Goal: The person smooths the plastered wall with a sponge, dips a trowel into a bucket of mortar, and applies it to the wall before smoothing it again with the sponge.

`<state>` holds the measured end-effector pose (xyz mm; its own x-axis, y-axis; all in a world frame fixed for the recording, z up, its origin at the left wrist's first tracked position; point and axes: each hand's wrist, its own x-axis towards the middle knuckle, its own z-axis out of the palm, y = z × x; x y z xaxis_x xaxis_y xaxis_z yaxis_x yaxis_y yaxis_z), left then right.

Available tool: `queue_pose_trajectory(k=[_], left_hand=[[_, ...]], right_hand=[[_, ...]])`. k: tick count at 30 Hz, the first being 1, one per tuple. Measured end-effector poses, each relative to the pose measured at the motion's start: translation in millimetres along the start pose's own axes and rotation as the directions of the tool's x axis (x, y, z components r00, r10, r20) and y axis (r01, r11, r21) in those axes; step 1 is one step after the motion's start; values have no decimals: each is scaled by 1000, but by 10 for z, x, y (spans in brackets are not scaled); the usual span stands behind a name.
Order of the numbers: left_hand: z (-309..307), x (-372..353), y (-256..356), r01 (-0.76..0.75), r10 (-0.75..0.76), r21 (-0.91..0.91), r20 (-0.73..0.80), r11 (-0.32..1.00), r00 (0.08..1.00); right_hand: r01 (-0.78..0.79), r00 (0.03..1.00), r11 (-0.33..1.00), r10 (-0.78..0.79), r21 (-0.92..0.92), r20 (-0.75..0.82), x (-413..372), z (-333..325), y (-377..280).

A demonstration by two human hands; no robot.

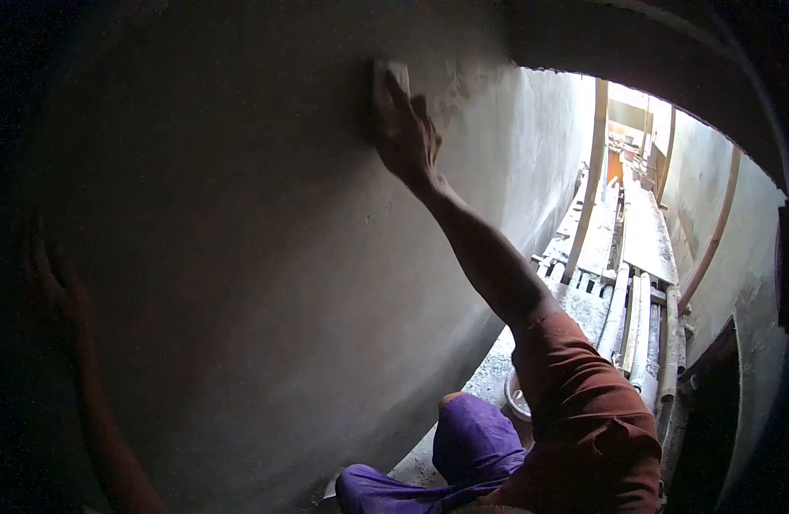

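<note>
High on the grey plastered wall, my right hand is closed over a pale, flat rectangular block, pressing it to the surface; the block's exact kind is hard to make out. At the dark left edge, my left hand rests near the same wall, its fingers stretched upward and holding nothing visible. Rough patches mark the plaster to the right of the block.
Below my right arm, a bucket stands partly hidden by the sleeve. Scaffold planks and round poles run away to the right, with upright posts among them. A dark opening lies at lower right.
</note>
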<state>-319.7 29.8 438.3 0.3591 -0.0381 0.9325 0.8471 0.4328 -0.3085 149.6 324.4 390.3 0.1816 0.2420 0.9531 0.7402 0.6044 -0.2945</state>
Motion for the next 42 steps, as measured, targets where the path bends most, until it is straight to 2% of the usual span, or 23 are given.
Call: queue_pose_trajectory(k=[2, 4, 6, 7, 8, 9, 10, 12, 13, 15, 16, 18, 19, 20, 22, 26, 28, 32, 35, 36, 38, 40, 42], left_hand=[[17, -13, 22, -22, 20, -17, -78, 1000, 997], [-1, -50, -7, 15, -16, 85, 13, 996, 1000], [-34, -22, 14, 9, -10, 18, 17, 1000, 1000], [-47, -13, 22, 17, -15, -52, 26, 999, 1000], [-38, -19, 2, 15, -14, -48, 22, 999, 1000], [-34, -31, -10, 27, -27, 2, 33, 1000, 999], [-30, -26, -15, 40, -42, 52, 39, 998, 998], [-72, 22, 7, -12, 10, 105, 22, 994, 1000], [-102, 46, 15, -65, 63, 156, 17, 986, 998], [-101, 35, 57, -50, 50, 65, 6, 997, 999], [-102, 30, 75, -37, 37, -29, 3, 999, 999], [-140, 28, 102, -31, 32, -39, 23, 999, 999], [-151, 40, 113, -12, 13, -41, 36, 999, 999], [-165, 41, 124, 8, -6, -41, 52, 999, 999], [-153, 63, 109, 43, -40, -39, 74, 998, 996], [-10, -92, -130, 18, -29, 120, 85, 993, 996], [-92, -37, -4, 62, -63, 15, 85, 998, 994], [-205, 33, 172, 70, -75, 47, 120, 996, 990], [-177, 71, 121, -57, 57, 10, -7, 998, 998], [-154, 45, 60, -37, 36, 32, 17, 999, 999], [-95, -52, -56, 8, -14, 76, 68, 997, 998], [-61, -76, -94, 59, -73, 119, 120, 991, 990], [-132, -28, -44, 21, -42, 166, 119, 986, 992]], right_hand=[[43, 997, 994, -49, 102, 54, -196, 25, 233], [8, 998, 998, -11, 55, 59, 5, 5, 263], [-53, 999, 996, 52, -66, -16, 460, -46, 161], [-54, 998, 997, 53, -60, -21, 703, -43, 53], [-81, 989, 997, 80, 0, -124, 950, 0, -102], [-103, 968, 993, 114, 62, -222, 1065, 60, -215], [-101, 967, 993, 113, 64, -229, 1067, 120, -318], [109, 967, 994, -103, 13, -233, 924, 141, -509], [107, 966, 994, -101, 14, -238, 723, 97, -525], [326, 933, 940, -303, 100, -192, 276, 47, -471], [318, 935, 943, -295, 101, -196, 215, 24, -351], [253, 967, 963, -251, 96, -34, 4, -49, -37], [86, 996, 995, -84, 60, -21, 104, 67, 169], [73, 997, 995, -71, 63, -21, 287, 94, 215], [-120, 991, 989, 124, 85, -43, 630, 52, 151], [-162, 975, 987, 161, 7, -152, 750, -7, -233], [-114, 991, 990, 119, 89, -56, 434, -12, -301], [-57, 996, 982, 44, 183, 72, -95, -122, -106], [-34, 999, 994, 37, 107, -20, 97, -22, 120], [-45, 998, 992, 49, 116, -26, 298, -40, 106], [-230, 961, 965, 245, 126, -128, 647, -33, 1], [-196, 959, 972, 217, 126, -181, 730, 128, -126], [-159, 955, 980, 183, 120, -233, 583, 122, -182]])
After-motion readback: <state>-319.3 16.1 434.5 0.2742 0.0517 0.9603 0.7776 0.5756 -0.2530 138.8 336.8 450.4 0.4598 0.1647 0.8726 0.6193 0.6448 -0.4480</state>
